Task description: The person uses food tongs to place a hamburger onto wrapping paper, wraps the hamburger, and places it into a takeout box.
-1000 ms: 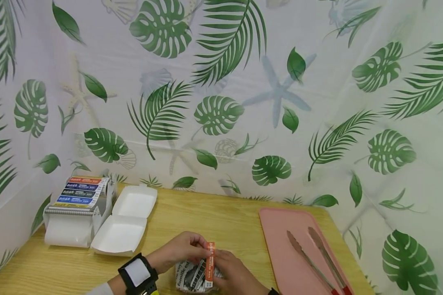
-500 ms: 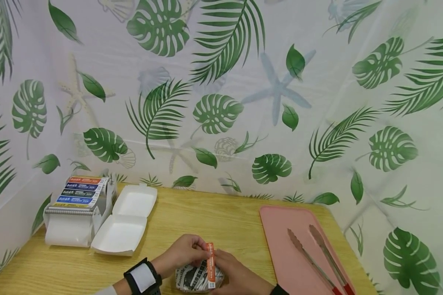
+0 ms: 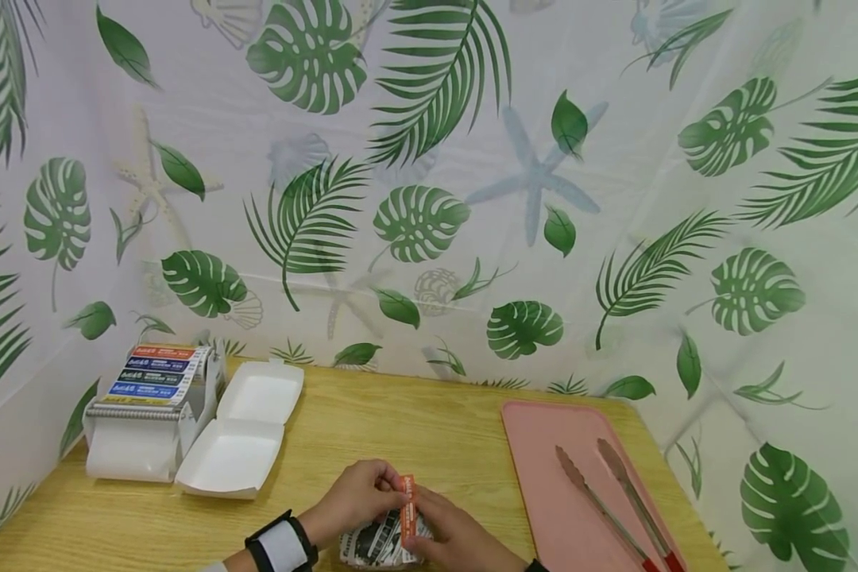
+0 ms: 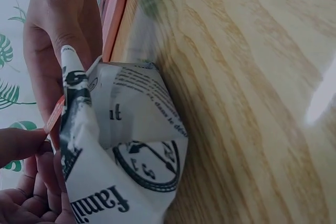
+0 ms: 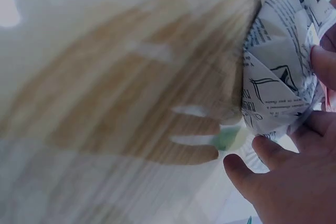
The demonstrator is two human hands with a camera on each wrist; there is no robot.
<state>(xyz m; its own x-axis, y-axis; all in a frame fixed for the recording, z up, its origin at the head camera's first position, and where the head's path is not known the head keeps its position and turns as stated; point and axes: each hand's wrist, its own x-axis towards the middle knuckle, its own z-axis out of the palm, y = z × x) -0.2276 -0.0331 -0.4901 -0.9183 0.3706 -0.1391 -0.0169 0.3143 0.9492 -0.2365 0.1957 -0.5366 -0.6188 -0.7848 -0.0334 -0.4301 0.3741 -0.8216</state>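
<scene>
A package wrapped in newsprint-patterned paper (image 3: pixel 370 542) sits on the table at the bottom middle of the head view. An orange label strip (image 3: pixel 408 512) runs over its top. My left hand (image 3: pixel 357 494) pinches the strip's far end between thumb and finger. On the package's right side, my right hand (image 3: pixel 461 534) holds it, the thumb pressing by the strip's near end and the fingers along the far side. Folded, printed paper (image 4: pixel 139 114) fills the middle of the left wrist view. In the right wrist view, several fingers spread around the wrapped package (image 5: pixel 278 66). Its contents are hidden.
Back left stands a label dispenser (image 3: pixel 150 413) with rolls of coloured strips. Beside it lies an open white clamshell box (image 3: pixel 232 453). At right, a pink tray (image 3: pixel 543 469) bears metal tongs (image 3: pixel 600 500) with red ends. A leaf-print curtain (image 3: pixel 429 318) rises behind the table.
My right thumb has come onto the strip's near end, covering part of it. The left hand has shifted slightly nearer to me, still pinching the far end.
</scene>
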